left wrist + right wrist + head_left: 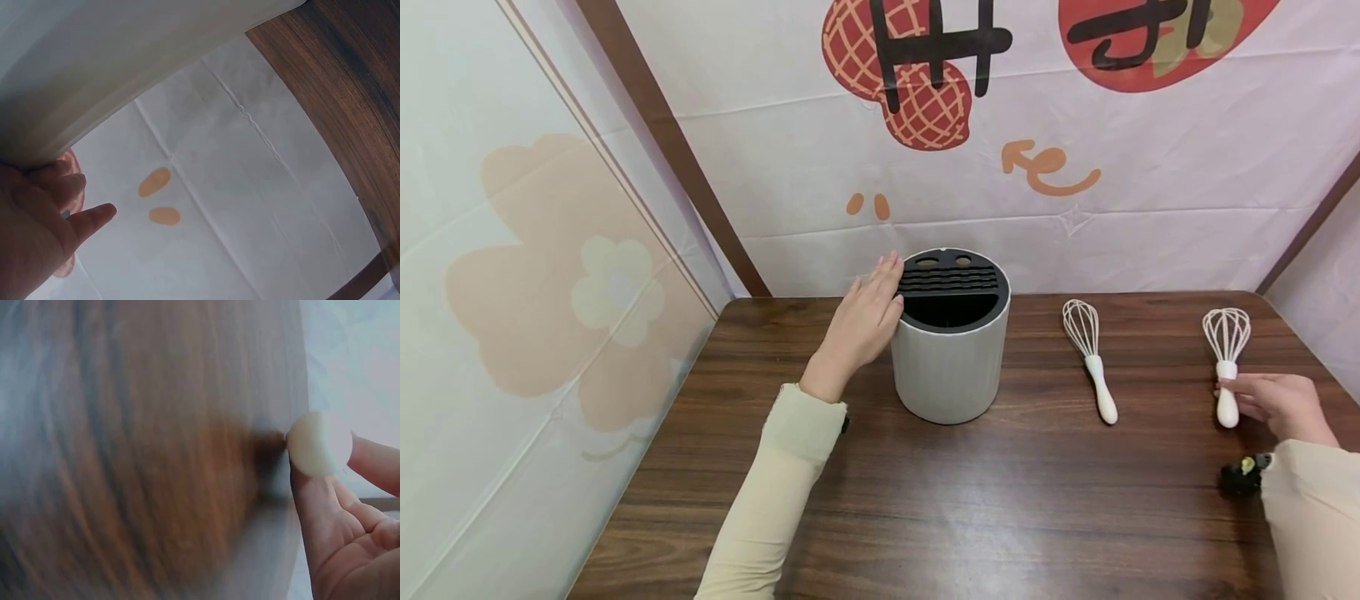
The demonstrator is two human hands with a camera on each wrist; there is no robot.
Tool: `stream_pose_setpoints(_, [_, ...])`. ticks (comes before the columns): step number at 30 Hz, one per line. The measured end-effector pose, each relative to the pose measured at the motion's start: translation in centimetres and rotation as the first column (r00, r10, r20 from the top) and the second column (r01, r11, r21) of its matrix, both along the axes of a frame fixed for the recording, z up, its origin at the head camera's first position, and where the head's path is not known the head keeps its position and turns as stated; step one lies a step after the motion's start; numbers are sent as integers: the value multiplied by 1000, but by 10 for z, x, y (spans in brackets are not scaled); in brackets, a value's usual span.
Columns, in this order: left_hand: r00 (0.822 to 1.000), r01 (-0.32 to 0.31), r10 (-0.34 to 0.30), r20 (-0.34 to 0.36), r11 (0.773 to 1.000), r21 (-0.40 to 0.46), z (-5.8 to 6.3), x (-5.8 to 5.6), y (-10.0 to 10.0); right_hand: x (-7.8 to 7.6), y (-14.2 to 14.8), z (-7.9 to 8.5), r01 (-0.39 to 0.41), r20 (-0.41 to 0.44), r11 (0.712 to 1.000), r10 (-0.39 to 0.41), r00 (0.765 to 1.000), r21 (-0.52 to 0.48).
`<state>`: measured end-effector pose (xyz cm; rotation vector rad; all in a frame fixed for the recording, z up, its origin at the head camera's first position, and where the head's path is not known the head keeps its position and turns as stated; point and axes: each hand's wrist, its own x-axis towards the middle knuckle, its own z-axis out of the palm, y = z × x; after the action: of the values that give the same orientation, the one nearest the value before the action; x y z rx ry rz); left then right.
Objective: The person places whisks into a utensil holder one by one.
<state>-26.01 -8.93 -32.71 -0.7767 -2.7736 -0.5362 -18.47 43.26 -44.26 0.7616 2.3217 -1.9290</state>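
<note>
A light grey utensil holder [950, 379] with a black slotted lid [946, 293] stands upright towards the back of the table. My left hand [865, 312] rests against its left side, fingers extended up to the rim. The left wrist view shows that hand [44, 219] beside the holder's pale wall [125, 69]. At the far right, my right hand [1285, 404] pinches the handle of a white whisk [1227, 371] between thumb and fingers, wires pointing to the back. From the right wrist, the rounded handle end [319, 444] faces the camera.
A second white whisk [1095, 371] lies on the dark wooden table [1000, 508], between the holder and my right hand. Behind the table hangs a printed white cloth [760, 150], with another cloth panel [550, 467] along the left side.
</note>
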Motion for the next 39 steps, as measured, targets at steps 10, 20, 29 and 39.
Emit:
stream_pose_setpoints(10, [1000, 0, -1, -26, 1000, -16, 1, -1, 2, 5, 0, -2, -53, -59, 951, 36, 998, -306])
stream_pose_setpoints(20, [1000, -1, 1, -21, 1000, -10, 1, -1, 2, 8, -12, 1, -89, -95, 895, 52, 994, -438])
stream_pose_setpoints(29, [1000, -10, 10, -8, 1000, -12, 0, 0, 1, 9, -14, -3, -174, -126, 834, 126, 984, -524])
stream_pose_setpoints(39, [1000, -12, 12, -4, 1000, 0, -1, 1, 1, 8, -16, -5, -223, -196, 764, 129, 972, -605])
